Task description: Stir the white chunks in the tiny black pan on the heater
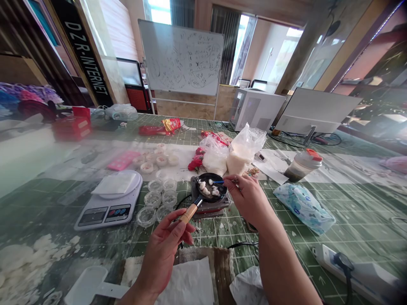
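Observation:
My left hand [167, 248] is closed round the wooden handle [188, 213] of a small black pan [210, 195]. The pan rests on a small heater plate [210, 208] and holds several white lumps [206, 189]. My right hand [247, 195] pinches a thin blue-tipped stick [219, 181] whose end reaches into the pan among the lumps. Two clear bags of white flakes [237, 152] stand just behind the pan.
A white kitchen scale [110, 202] sits to the left, with several small clear cups [157, 200] beside it. A tissue pack [303, 207] and a shaker bottle [302, 165] lie to the right. A power strip [356, 271], white paper [187, 281] and wax crumbs [22, 262] are near me.

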`<state>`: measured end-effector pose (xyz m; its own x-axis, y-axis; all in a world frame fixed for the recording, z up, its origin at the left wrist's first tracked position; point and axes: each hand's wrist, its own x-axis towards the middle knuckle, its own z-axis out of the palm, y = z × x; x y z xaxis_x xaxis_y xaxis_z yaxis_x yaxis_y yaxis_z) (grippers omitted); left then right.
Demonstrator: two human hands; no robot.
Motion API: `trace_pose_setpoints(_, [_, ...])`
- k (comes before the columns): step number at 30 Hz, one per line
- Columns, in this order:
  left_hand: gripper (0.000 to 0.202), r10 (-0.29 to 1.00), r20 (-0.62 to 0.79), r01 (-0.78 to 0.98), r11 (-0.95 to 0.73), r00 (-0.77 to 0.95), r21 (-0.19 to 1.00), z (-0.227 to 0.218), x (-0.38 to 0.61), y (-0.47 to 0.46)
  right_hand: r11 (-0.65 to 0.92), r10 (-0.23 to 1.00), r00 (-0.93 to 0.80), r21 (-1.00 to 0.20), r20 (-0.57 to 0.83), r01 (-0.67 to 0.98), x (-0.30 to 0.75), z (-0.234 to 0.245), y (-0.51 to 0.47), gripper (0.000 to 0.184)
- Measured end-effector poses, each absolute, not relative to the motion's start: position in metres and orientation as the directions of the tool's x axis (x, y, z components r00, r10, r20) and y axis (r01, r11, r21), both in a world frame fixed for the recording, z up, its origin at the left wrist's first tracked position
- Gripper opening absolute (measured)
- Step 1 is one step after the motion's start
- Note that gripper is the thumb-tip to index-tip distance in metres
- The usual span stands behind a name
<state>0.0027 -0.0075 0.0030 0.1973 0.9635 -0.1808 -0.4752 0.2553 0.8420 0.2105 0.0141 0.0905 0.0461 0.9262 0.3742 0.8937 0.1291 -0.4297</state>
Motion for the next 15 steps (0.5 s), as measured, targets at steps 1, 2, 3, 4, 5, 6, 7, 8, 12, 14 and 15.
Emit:
trace_pose_setpoints(1, [0.032,0.963,-0.179,-0.475,0.255,0.200,0.842,0.003,0.002,-0.007,0.156,0.936,0.011,-0.443,0.352,0.883,0.209,0.091,0.014,0.022])
trace_pose_setpoints(2, [0.032,0.964,-0.176,-0.474,0.253,0.201,0.844,0.003,0.002,-0.007,0.182,0.942,-0.020,-0.458,0.336,0.870,0.208,0.091,0.013,0.022])
trace_pose_setpoints(3, [0.032,0.964,-0.174,-0.472,0.250,0.200,0.845,0.003,0.002,-0.007,0.199,0.943,-0.039,-0.468,0.330,0.861,0.208,0.092,0.011,0.022])
trace_pose_setpoints(4, [0.032,0.965,-0.173,-0.471,0.249,0.199,0.847,0.002,0.002,-0.007,0.206,0.941,-0.041,-0.470,0.336,0.858,0.208,0.093,0.010,0.022])
trace_pose_setpoints(5, [0.031,0.965,-0.172,-0.468,0.248,0.199,0.848,0.002,0.002,-0.007,0.200,0.936,-0.026,-0.469,0.350,0.861,0.209,0.095,0.008,0.022])
trace_pose_setpoints(6, [0.032,0.965,-0.172,-0.466,0.247,0.198,0.850,0.001,0.002,-0.007,0.184,0.929,0.002,-0.467,0.370,0.865,0.210,0.096,0.006,0.023])
trace_pose_setpoints(7, [0.031,0.965,-0.172,-0.464,0.246,0.197,0.851,0.001,0.002,-0.007,0.169,0.920,0.033,-0.469,0.392,0.867,0.210,0.097,0.005,0.023])
trace_pose_setpoints(8, [0.031,0.966,-0.171,-0.463,0.245,0.196,0.852,0.001,0.002,-0.007,0.161,0.910,0.057,-0.476,0.412,0.864,0.210,0.098,0.004,0.023])
trace_pose_setpoints(12, [0.032,0.966,-0.170,-0.462,0.242,0.193,0.853,0.001,0.003,-0.007,0.192,0.921,0.019,-0.495,0.389,0.847,0.207,0.098,0.005,0.022])
trace_pose_setpoints(14, [0.032,0.966,-0.172,-0.463,0.244,0.192,0.852,0.001,0.003,-0.007,0.177,0.934,0.002,-0.469,0.357,0.865,0.207,0.096,0.007,0.023])
trace_pose_setpoints(15, [0.032,0.966,-0.172,-0.463,0.244,0.193,0.852,0.002,0.003,-0.007,0.161,0.933,0.015,-0.456,0.359,0.875,0.207,0.096,0.008,0.024])
